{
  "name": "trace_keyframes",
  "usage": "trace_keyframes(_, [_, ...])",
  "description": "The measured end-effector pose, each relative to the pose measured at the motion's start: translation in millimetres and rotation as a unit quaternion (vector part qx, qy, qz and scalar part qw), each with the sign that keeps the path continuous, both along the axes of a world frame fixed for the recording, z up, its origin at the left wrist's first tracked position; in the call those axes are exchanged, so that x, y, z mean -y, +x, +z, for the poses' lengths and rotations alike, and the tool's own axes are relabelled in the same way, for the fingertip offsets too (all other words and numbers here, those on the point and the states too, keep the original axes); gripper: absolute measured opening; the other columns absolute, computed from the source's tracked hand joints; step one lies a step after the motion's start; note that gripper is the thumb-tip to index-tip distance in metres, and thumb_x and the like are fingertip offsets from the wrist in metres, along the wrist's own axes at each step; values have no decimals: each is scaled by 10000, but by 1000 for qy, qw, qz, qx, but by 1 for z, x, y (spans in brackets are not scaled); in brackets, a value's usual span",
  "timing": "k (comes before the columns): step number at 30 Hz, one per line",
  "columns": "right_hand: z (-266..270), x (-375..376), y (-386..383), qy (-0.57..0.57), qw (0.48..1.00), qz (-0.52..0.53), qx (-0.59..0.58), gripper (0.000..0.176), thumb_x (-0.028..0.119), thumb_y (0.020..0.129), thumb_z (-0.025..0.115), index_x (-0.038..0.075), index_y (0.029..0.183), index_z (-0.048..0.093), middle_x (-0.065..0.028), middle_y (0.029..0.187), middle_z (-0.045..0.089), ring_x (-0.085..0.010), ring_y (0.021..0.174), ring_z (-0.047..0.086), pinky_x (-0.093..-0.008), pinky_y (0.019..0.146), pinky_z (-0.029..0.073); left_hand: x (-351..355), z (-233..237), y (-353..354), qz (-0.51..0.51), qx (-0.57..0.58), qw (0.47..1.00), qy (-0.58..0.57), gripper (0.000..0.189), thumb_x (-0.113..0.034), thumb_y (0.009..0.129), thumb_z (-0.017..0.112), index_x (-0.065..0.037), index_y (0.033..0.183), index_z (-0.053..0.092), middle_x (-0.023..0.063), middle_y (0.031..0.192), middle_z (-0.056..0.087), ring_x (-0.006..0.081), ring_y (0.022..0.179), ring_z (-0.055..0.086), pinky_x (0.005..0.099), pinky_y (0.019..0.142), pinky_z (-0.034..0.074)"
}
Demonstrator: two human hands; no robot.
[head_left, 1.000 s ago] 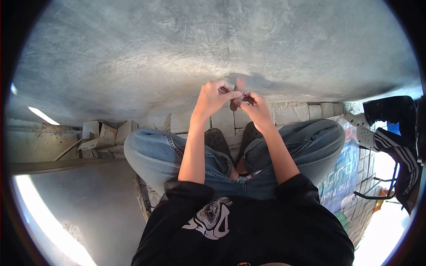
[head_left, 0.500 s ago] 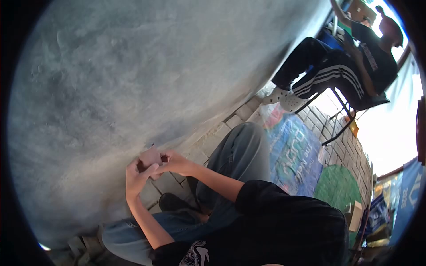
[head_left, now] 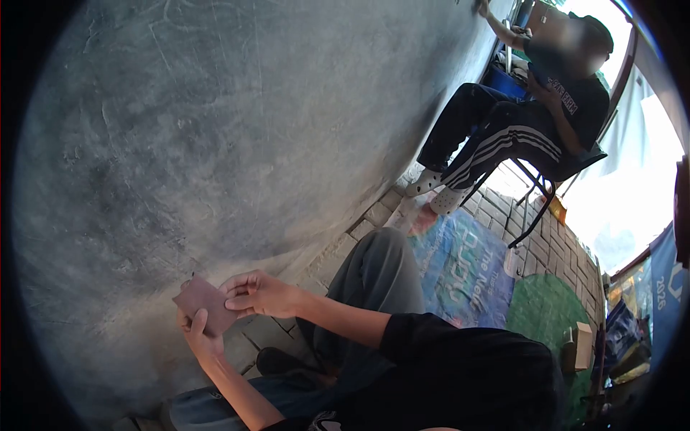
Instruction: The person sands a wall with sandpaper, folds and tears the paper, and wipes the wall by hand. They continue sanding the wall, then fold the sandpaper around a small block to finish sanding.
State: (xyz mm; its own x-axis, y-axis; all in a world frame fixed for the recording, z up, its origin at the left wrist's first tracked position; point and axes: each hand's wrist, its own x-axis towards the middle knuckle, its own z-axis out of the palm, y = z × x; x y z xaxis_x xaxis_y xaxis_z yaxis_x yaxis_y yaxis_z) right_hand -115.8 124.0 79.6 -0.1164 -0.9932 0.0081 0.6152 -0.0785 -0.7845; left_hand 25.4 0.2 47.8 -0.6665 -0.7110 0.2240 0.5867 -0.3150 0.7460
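A small reddish-brown square sheet (head_left: 206, 304), which looks like sandpaper, is held up in front of the lower wall (head_left: 215, 144). My left hand (head_left: 201, 334) grips it from below, thumb on its face and fingers behind. At its right edge, my right hand (head_left: 253, 293) pinches it between thumb and fingertips. The grey wall beyond the sheet is scuffed and streaked.
A person (head_left: 568, 100) sits on a black folding chair (head_left: 550, 190) by the wall, one arm raised to it. A printed banner (head_left: 467, 266) and a green mat (head_left: 550, 309) cover paving bricks. A cardboard box (head_left: 578, 346) stands at right.
Both my hands have moved left and down in view with the sheet. The sheet, folded or bunched before, is now spread flatter. The seated person's raised arm now shows reaching the wall.
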Motion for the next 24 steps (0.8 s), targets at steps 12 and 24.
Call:
trace_keyframes(12, [32, 21, 61, -5, 976, 43, 211, 240, 123, 899, 548, 25, 1114, 504, -7, 995, 567, -82, 898, 591, -212, 767, 557, -45, 73, 8, 211, 205, 956, -5, 531, -279, 831, 604, 97, 1186, 485, 190, 1219, 480, 240, 1100, 502, 361, 866, 448])
trace_keyframes(24, [28, -11, 47, 37, 993, 90, 70, 343, 252, 916, 534, 107, 1219, 468, -35, 1139, 559, -109, 899, 615, -239, 732, 527, 20, 58, 43, 697, 281, 555, -357, 446, -234, 977, 358, 1, 1356, 339, 174, 1416, 313, 290, 1266, 376, 369, 1046, 299])
